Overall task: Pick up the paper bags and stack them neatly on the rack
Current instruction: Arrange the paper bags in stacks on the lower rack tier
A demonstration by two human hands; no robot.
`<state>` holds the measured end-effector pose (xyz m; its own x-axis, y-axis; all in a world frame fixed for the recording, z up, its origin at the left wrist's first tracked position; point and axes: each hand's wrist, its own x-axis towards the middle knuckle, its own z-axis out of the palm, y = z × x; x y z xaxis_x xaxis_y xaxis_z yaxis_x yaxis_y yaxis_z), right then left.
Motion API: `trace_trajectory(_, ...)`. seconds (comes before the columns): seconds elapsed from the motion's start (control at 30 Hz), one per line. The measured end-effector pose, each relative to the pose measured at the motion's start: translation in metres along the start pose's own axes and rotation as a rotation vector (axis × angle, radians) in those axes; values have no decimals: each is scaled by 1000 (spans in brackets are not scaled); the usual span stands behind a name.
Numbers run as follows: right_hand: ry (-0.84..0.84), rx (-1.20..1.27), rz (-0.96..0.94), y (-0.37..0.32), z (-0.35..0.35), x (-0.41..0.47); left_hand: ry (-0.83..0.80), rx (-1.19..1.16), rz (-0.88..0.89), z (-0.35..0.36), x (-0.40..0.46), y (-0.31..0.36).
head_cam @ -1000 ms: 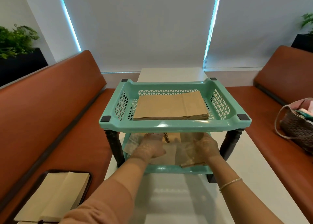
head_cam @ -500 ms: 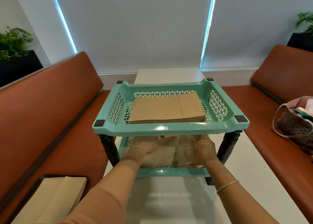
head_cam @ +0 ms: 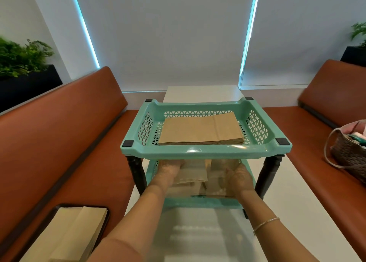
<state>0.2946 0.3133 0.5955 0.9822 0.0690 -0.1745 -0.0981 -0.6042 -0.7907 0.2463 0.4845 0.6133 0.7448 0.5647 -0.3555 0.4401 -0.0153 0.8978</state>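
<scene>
Bags (head_cam: 190,175) of brown paper lie blurred on the lower tier of the teal rack (head_cam: 206,152), partly hidden behind the upper tier's front rim. How many there are, and how squarely they sit, is hard to make out. The left hand (head_cam: 170,171) reaches in over their left side and the right hand (head_cam: 236,177) rests at their right side; the fingertips of both vanish under the rim, so whether the fingers curl round the paper or lie flat on it cannot be told. A thin bracelet (head_cam: 266,222) circles the right wrist.

On the upper tier a neat stack of bags (head_cam: 201,131) lies flat, fully visible. The rack stands on a white table (head_cam: 293,212), its dark legs (head_cam: 136,174) partly covered by the forearms.

On the orange bench (head_cam: 59,142) to the left, a dark tray (head_cam: 107,218) holds more bags (head_cam: 69,236), cut off by the bottom edge. At the right edge a woven handbag (head_cam: 350,154) is cropped. Plants (head_cam: 19,57) show blurred in the far corners.
</scene>
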Motion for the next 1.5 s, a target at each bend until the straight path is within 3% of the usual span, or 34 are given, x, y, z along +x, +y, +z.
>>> trace_trajectory(0.1, -38, -371, -51, -13, 1, -22, -14, -49, -42, 14, 0, -11)
trace_trajectory(0.13, -64, -355, -88, -14, 1, -20, -27, -56, -51, 19, -2, -14)
trace_trajectory(0.23, -107, 329, 180, -16, 6, -17, -93, -83, -69, 30, -7, -22)
trace_trajectory(0.27, -77, 407, 144, -11, 11, -16, -118, -112, -78, 32, -9, -24)
trace_trajectory(0.43, -135, 388, 114, -6, 23, -16, -176, -107, -120, 45, -17, -32)
trace_trajectory(0.53, -204, 285, 149, -13, 18, -24, -168, -239, -163, 45, -13, -38)
trace_trajectory(0.63, -304, 442, 183, -11, 15, -27, -74, -396, -198, 44, -7, -41)
trace_trajectory(0.7, -267, 586, 199, -8, 18, -27, -16, -477, -202, 44, -5, -43)
trace_trajectory(0.87, -244, 1162, 328, -4, 30, -34, 3, -645, -155, 50, -11, -39)
trace_trajectory(1.03, -306, 1167, 355, -2, 30, -38, -77, -760, -158, 42, -11, -28)
trace_trajectory(1.23, -442, 1149, 339, -3, 21, -46, 72, -804, -51, 15, 5, -20)
trace_trajectory(1.43, -366, 1268, 356, -9, 31, -50, 94, -900, -74, 21, 6, -32)
trace_trajectory(1.5, -347, 1237, 381, -8, 35, -50, 178, -820, -56, 21, 3, -32)
